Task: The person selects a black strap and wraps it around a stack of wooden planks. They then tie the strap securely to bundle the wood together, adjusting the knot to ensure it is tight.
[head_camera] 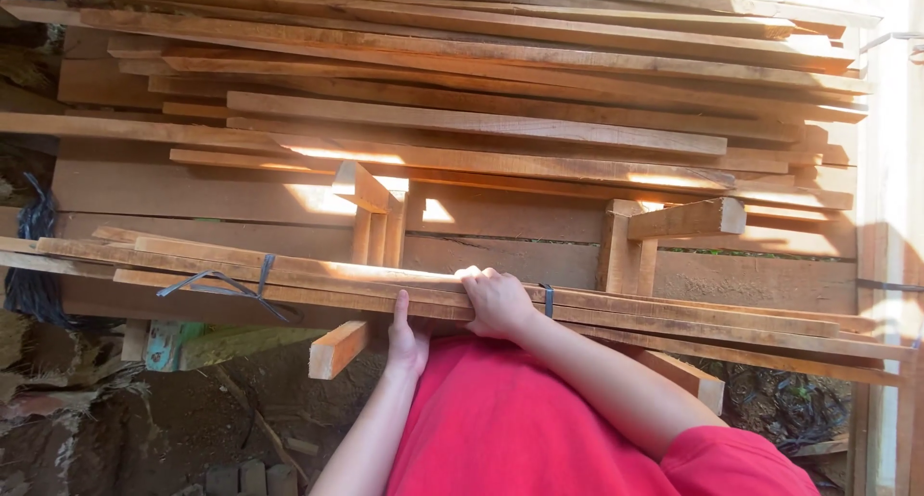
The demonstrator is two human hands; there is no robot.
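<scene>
A long bundle of thin wooden slats (674,315) runs across the view, tied with dark straps (262,277). My right hand (496,300) lies on top of the bundle near its middle, with its fingers curled over the upper edge. Just to its left, my left hand (406,334) presses up against the bundle's underside, one finger stretched along the edge. Both arms reach out from my red shirt (520,419), which hides the lower part of the scene.
Behind the bundle is a tall stack of long planks (462,121) on wooden supports (626,251). A short wood block (337,350) sticks out below the bundle. Dirt ground (164,429) and black plastic (34,227) lie left; a pale post (885,169) stands right.
</scene>
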